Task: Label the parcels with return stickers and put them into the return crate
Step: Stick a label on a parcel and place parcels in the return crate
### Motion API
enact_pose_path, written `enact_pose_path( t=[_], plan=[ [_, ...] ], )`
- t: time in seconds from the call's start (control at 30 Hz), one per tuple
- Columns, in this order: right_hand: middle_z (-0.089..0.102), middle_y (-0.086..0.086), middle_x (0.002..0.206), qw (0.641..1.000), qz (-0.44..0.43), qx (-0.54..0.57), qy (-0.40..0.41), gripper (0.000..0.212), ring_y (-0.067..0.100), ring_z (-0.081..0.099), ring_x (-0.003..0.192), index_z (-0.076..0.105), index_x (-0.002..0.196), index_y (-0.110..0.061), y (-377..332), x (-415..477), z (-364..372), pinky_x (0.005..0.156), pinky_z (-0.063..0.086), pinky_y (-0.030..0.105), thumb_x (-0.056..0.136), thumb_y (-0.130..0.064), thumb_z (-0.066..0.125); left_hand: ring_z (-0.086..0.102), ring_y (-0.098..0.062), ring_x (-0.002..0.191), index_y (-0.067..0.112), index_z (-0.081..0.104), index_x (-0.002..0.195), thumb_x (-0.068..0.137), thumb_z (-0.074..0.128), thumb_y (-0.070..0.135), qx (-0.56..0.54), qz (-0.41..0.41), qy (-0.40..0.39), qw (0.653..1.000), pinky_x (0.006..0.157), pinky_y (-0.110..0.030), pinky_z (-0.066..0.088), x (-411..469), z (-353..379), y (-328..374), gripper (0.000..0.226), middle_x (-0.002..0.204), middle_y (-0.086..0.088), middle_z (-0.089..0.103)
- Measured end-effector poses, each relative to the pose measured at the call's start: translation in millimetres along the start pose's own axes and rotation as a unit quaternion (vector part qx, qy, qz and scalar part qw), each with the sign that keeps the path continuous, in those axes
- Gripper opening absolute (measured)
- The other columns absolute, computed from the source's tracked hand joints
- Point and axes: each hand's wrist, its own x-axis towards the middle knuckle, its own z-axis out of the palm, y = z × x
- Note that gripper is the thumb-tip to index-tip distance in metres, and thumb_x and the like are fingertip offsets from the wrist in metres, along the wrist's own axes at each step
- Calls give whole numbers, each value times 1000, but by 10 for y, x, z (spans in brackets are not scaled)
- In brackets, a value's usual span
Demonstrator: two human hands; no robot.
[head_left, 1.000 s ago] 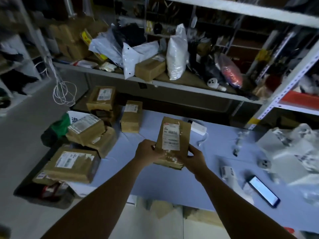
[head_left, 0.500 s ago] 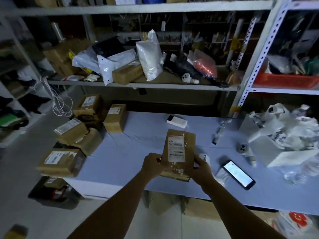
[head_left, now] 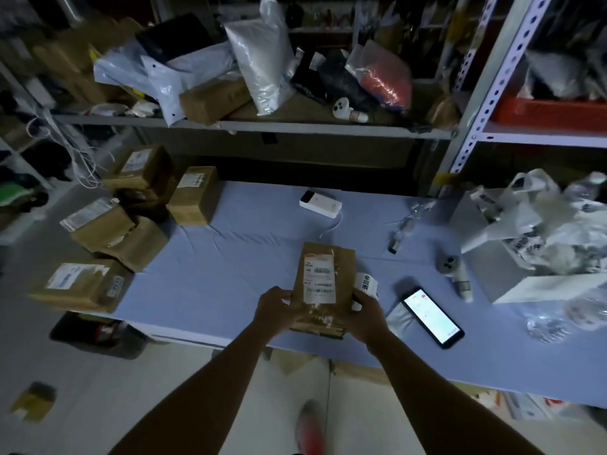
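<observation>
A brown cardboard parcel (head_left: 323,284) with a white shipping label stands tilted over the near edge of the blue table (head_left: 210,274). My left hand (head_left: 276,308) grips its lower left side and my right hand (head_left: 366,313) grips its lower right side. A roll of white return stickers (head_left: 368,284) with black print lies just behind my right hand. Several other brown parcels (head_left: 193,197) are piled at the table's left end. A dark crate (head_left: 95,333) sits on the floor below that pile, partly hidden.
A lit phone (head_left: 430,316) lies on the table to the right. A white power bank (head_left: 320,203) with a cable is further back. White bags and boxes (head_left: 532,231) crowd the right end. A metal shelf (head_left: 262,126) full of packages runs behind the table.
The view has swung right and the parcel has come closer to the table's near edge, beside the sticker roll. Both hands keep their hold on it.
</observation>
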Motion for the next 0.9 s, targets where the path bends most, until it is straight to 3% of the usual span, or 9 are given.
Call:
enact_pose_path(
  t=[0.13, 0.23, 0.33, 0.4, 0.47, 0.57, 0.67, 0.8, 0.9],
  plan=[
    [70, -5, 109, 998, 31, -43, 22, 58, 21, 66, 101, 68, 120, -24, 20, 151, 68, 83, 61, 44, 66, -43, 80, 69, -11, 91, 15, 76, 100, 64, 86, 57, -25, -40, 4, 999, 82, -36, 61, 78, 94, 99, 56, 94, 7, 69],
    [70, -3, 104, 996, 21, -82, 30, 53, 21, 67, 97, 67, 116, -21, 20, 285, 99, 79, 61, 42, 67, -39, 71, 62, -14, 88, 9, 71, 97, 74, 87, 37, -16, -50, -1, 999, 77, -29, 55, 171, 216, 180, 39, 88, 7, 59],
    [73, -2, 89, 991, -12, -107, 81, 19, 20, 69, 86, 72, 99, -19, -84, 404, -19, 75, 60, 40, 79, -19, 71, 63, -15, 96, 14, 62, 113, 52, 86, 66, -14, -52, 6, 999, 79, -33, 58, 283, 337, 228, 84, 105, 4, 61],
    [75, 3, 83, 978, -44, -127, 157, 16, 22, 71, 77, 75, 97, -15, -129, 523, -202, 71, 60, 41, 84, -9, 69, 65, -20, 102, 18, 56, 125, 40, 80, 77, -2, -56, 35, 998, 81, -43, 61, 430, 454, 179, 106, 113, 0, 60],
    [76, 5, 90, 972, -53, -150, 171, 25, 20, 72, 80, 73, 111, -14, -161, 620, -445, 76, 61, 39, 87, -9, 70, 64, -24, 103, 19, 53, 124, 39, 83, 75, 23, -65, 45, 997, 84, -46, 59, 502, 507, 235, 106, 114, -1, 56],
    [69, 7, 119, 963, -19, -238, 122, 47, 21, 65, 106, 63, 132, -15, -20, 763, -868, 92, 54, 35, 86, -21, 75, 61, -29, 106, 17, 49, 125, 46, 91, 64, 56, -68, 47, 995, 88, -48, 56, 537, 548, 407, 102, 115, -5, 50],
    [51, 10, 140, 927, 60, -366, 54, 77, 30, 46, 130, 45, 146, -20, 247, 872, -1225, 103, 43, 46, 80, -40, 79, 59, -31, 112, 19, 43, 131, 50, 93, 60, 56, -88, 44, 994, 93, -50, 53, 571, 613, 434, 104, 120, -8, 51],
    [36, 13, 149, 885, 74, -457, -47, 107, 34, 35, 137, 14, 158, -17, 638, 902, -1479, 105, 42, 50, 80, -51, 78, 63, -28, 111, 30, 42, 130, 51, 90, 63, 30, -107, 66, 992, 94, -46, 54, 504, 654, 468, 99, 120, -3, 64],
    [36, 12, 147, 877, 36, -475, -55, 107, 32, 39, 134, 11, 157, -11, 853, 903, -1560, 100, 48, 48, 82, -52, 76, 67, -22, 107, 36, 42, 131, 49, 84, 68, 17, -102, 79, 991, 92, -43, 56, 434, 659, 524, 98, 117, 5, 69]
  ],
)
